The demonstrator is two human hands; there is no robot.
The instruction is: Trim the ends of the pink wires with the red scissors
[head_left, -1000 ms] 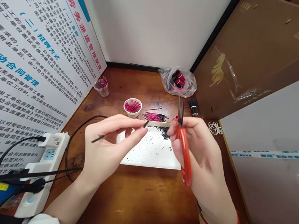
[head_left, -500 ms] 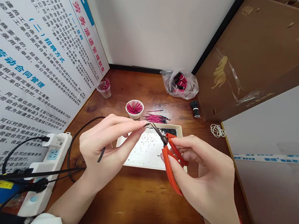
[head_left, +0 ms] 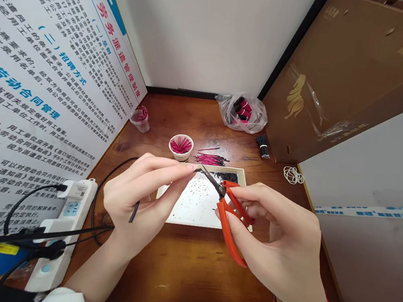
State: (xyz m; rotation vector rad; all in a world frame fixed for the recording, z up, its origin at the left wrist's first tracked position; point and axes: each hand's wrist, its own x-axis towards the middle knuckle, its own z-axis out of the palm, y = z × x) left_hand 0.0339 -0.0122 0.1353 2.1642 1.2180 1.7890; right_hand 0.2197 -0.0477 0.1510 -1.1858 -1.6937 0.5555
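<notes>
My left hand [head_left: 148, 196] pinches a thin black piece between thumb and forefinger; its short tip shows at the fingertips, and a black end [head_left: 134, 212] sticks out below the palm. My right hand [head_left: 276, 229] is wrapped round the orange handles of small scissors [head_left: 231, 223], whose dark blades point up and left to the black tip. Beneath both hands lies a white tray [head_left: 194, 206] with tiny dark bits scattered in it and a heap of black pieces [head_left: 228, 177] in its back right corner.
Behind the tray are pink and black strips [head_left: 210, 159] and a white cup [head_left: 181, 147] of pink strips. Farther out stand a clear cup [head_left: 140, 120], a plastic bag [head_left: 242, 113], a black bundle [head_left: 262, 146] and white string [head_left: 293, 175]. A power strip [head_left: 62, 237] lies left.
My left hand has shifted slightly left. The scissor blades now look nearly closed, where they were a little apart before.
</notes>
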